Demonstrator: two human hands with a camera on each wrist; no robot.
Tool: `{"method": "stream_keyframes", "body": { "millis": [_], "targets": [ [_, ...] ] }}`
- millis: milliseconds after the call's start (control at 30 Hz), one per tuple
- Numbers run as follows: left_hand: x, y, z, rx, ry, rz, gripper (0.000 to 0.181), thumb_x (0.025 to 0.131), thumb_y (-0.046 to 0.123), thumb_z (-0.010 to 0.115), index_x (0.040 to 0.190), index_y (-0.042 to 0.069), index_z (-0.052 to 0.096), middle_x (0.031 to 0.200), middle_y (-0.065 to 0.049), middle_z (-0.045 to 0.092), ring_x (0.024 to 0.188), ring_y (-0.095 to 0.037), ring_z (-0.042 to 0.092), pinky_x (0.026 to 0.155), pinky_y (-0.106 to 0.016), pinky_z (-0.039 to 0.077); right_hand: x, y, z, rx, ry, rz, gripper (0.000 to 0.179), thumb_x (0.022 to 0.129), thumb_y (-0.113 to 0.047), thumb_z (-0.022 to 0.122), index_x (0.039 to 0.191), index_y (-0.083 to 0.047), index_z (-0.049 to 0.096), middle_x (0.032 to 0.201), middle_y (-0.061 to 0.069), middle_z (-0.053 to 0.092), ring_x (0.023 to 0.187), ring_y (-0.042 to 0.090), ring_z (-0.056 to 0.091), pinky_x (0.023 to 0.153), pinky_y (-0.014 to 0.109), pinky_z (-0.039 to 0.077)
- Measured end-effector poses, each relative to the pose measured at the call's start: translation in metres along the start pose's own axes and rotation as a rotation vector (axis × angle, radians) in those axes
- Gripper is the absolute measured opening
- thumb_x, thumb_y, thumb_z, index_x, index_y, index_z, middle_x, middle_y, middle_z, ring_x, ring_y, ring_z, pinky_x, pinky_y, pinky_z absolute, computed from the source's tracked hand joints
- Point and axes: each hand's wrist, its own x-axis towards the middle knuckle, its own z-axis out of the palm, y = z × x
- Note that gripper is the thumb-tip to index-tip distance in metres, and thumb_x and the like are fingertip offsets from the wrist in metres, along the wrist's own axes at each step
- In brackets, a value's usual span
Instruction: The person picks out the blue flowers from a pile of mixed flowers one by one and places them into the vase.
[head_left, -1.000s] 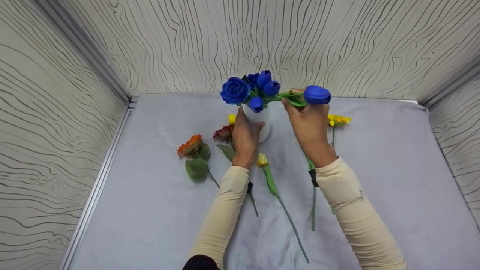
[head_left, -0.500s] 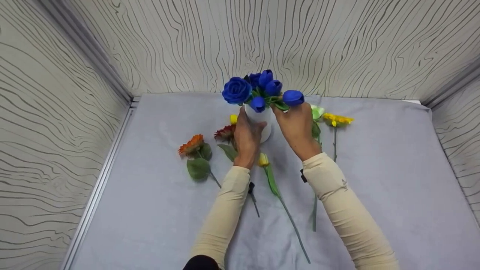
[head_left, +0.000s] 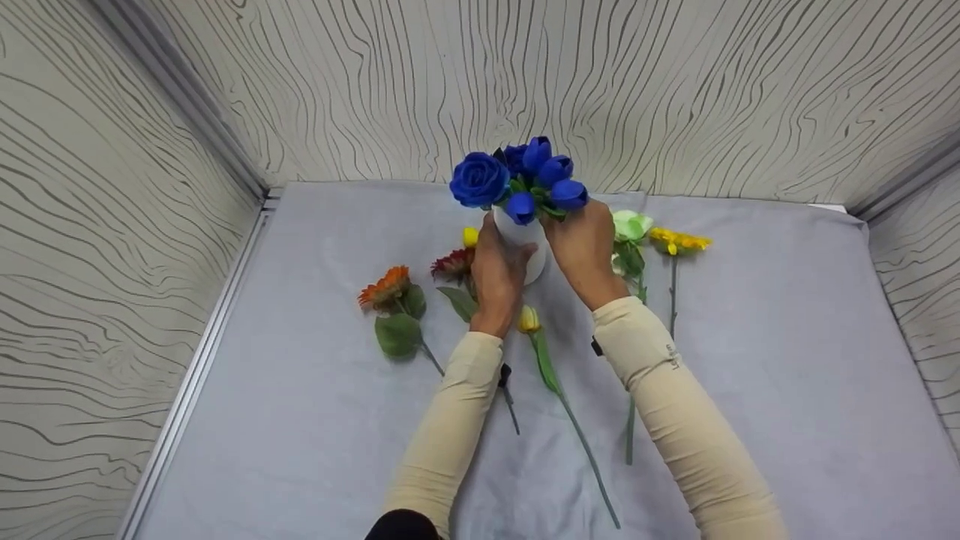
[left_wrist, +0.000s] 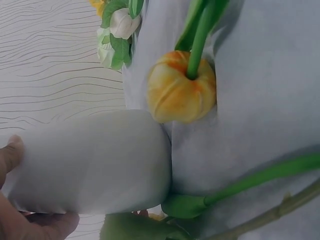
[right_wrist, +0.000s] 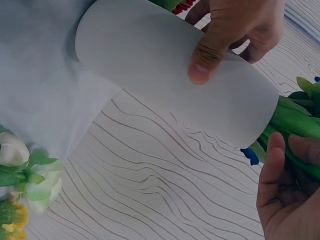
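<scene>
My left hand (head_left: pixel 499 277) grips a white vase (head_left: pixel 515 229), fingers and thumb around its side; the right wrist view shows the thumb lying along the vase wall. Out of the vase's mouth come a blue rose (head_left: pixel 478 180) and several blue tulips. At the rim, my right hand (head_left: pixel 585 251) pinches the green stem and leaves (right_wrist: pixel 295 122) of one blue tulip (head_left: pixel 568 194) between thumb and fingers. That tulip's head is close to the other blooms, and its lower stem is hidden inside the vase.
Loose on the grey cloth (head_left: pixel 300 420) lie an orange flower (head_left: pixel 386 287), a dark red flower (head_left: pixel 452 264), a yellow tulip (head_left: pixel 529 320), pale green-white flowers (head_left: pixel 631 225) and a yellow flower (head_left: pixel 679 241). Behind stands a wood-patterned wall (head_left: pixel 420 82).
My right hand has moved left with the blue tulip, bringing its stem into the vase mouth and its head beside the other blooms. My left hand stays on the vase.
</scene>
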Motion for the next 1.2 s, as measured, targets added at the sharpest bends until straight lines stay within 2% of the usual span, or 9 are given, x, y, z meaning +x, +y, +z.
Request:
{"method": "stream_keyframes", "body": {
  "millis": [167,400,600,767,867,967,1067,1200],
  "targets": [
    [0.001,0.001,0.000,0.030,0.005,0.018,0.073,0.088,0.026,0.070,0.149,0.016,0.030,0.146,0.003,0.043,0.129,-0.012,0.044,0.107,-0.035,0.034,0.001,0.002,0.005,-0.056,-0.014,0.014,0.036,0.084,-0.006,0.065,0.061,-0.013,0.039,0.052,0.001,0.038,0.048,0.026,0.047,0.048,0.037,0.029],
    [0.000,0.003,0.001,0.034,-0.009,-0.012,0.075,0.089,0.028,0.069,0.151,0.013,0.029,0.149,0.001,0.040,0.132,-0.013,0.042,0.108,-0.034,0.032,0.001,0.006,0.008,-0.044,-0.002,0.001,0.023,0.083,-0.004,0.067,0.065,-0.005,0.052,0.059,0.016,0.056,0.058,0.032,0.059,0.049,0.043,0.036],
    [0.000,0.004,0.003,0.056,-0.015,-0.047,0.076,0.089,0.029,0.070,0.151,0.013,0.029,0.150,0.000,0.039,0.133,-0.015,0.042,0.108,-0.034,0.032,-0.002,0.010,0.009,-0.020,0.007,-0.044,0.026,0.084,-0.007,0.067,0.064,-0.005,0.051,0.057,0.013,0.053,0.054,0.029,0.055,0.050,0.041,0.036],
    [-0.001,0.002,0.003,0.018,-0.003,-0.029,0.075,0.089,0.026,0.071,0.150,0.013,0.030,0.148,0.000,0.042,0.131,-0.014,0.043,0.108,-0.034,0.032,-0.007,0.013,0.010,0.063,0.008,-0.055,0.024,0.088,-0.006,0.065,0.068,-0.004,0.052,0.058,0.010,0.049,0.054,0.025,0.049,0.052,0.037,0.035],
    [-0.002,0.001,0.003,0.010,-0.003,-0.024,0.075,0.089,0.026,0.070,0.151,0.013,0.030,0.149,0.000,0.040,0.133,-0.015,0.041,0.109,-0.034,0.031,-0.009,0.014,0.011,0.088,0.007,-0.051,0.015,0.088,-0.004,0.065,0.074,0.000,0.058,0.066,0.013,0.057,0.060,0.025,0.057,0.056,0.037,0.044],
    [-0.001,0.002,0.003,0.015,-0.014,-0.032,0.076,0.089,0.027,0.070,0.151,0.013,0.028,0.151,0.000,0.038,0.135,-0.015,0.039,0.109,-0.035,0.030,-0.010,0.013,0.011,0.096,0.002,-0.030,0.006,0.086,-0.002,0.065,0.086,0.003,0.065,0.080,0.015,0.066,0.071,0.026,0.066,0.065,0.039,0.053],
    [0.000,0.002,0.001,0.019,-0.037,-0.046,0.077,0.089,0.027,0.069,0.152,0.014,0.026,0.152,0.000,0.036,0.136,-0.015,0.037,0.110,-0.035,0.029,-0.012,0.013,0.011,0.100,-0.008,0.003,0.010,0.085,-0.002,0.067,0.093,0.004,0.066,0.088,0.016,0.068,0.076,0.026,0.068,0.069,0.039,0.055],
    [0.003,0.002,-0.005,0.030,-0.063,-0.069,0.080,0.089,0.028,0.070,0.153,0.013,0.025,0.154,0.000,0.032,0.137,-0.015,0.035,0.111,-0.034,0.027,-0.016,0.015,0.013,0.097,-0.017,0.040,0.011,0.084,-0.003,0.069,0.093,0.003,0.067,0.089,0.016,0.068,0.077,0.026,0.068,0.070,0.039,0.055]
  ]
}}
